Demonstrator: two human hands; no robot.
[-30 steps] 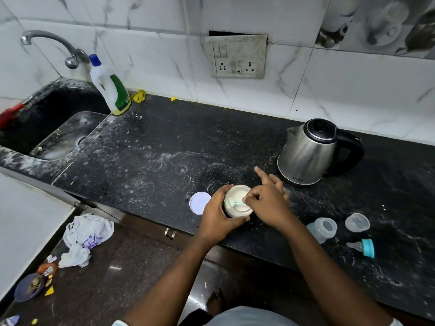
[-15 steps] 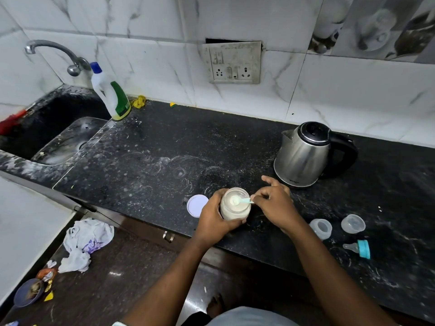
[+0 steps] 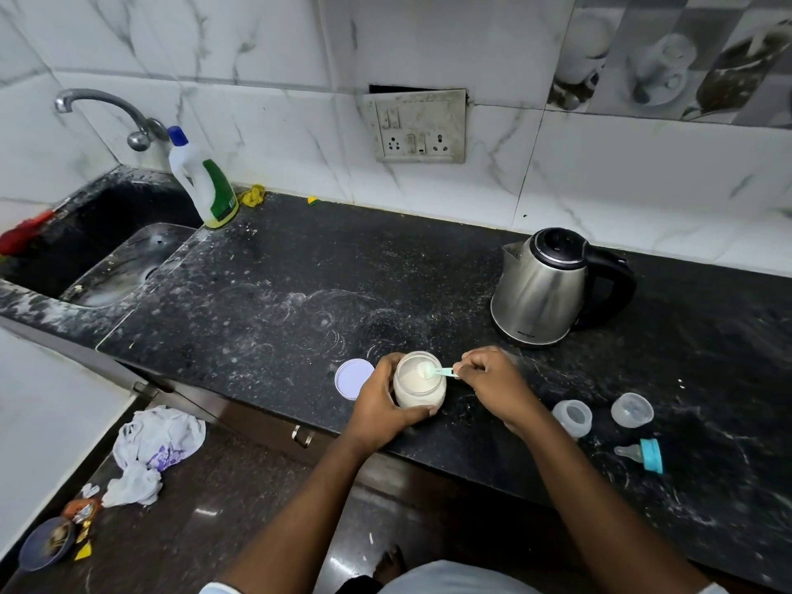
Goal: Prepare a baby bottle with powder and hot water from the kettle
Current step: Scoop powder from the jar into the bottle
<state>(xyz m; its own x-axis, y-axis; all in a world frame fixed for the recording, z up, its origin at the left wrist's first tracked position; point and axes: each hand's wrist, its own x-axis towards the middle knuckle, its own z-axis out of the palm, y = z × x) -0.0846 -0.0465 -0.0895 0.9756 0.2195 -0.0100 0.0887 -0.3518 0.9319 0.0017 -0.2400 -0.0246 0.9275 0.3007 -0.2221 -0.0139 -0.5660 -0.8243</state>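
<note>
White powder jar [image 3: 419, 387] sits gripped in left hand [image 3: 379, 400]; right hand [image 3: 497, 385] pinches scoop [image 3: 433, 371] above it.

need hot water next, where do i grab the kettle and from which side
Take the kettle by its black loop handle, coming in from the right. The handle points right, away from the spout, and it stands upright with bare counter beside it.

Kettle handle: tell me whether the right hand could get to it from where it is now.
Probably yes. The right hand pinches the scoop at the powder jar; the kettle stands just beyond, handle facing right, with bare counter between. It must drop the scoop first.
</note>
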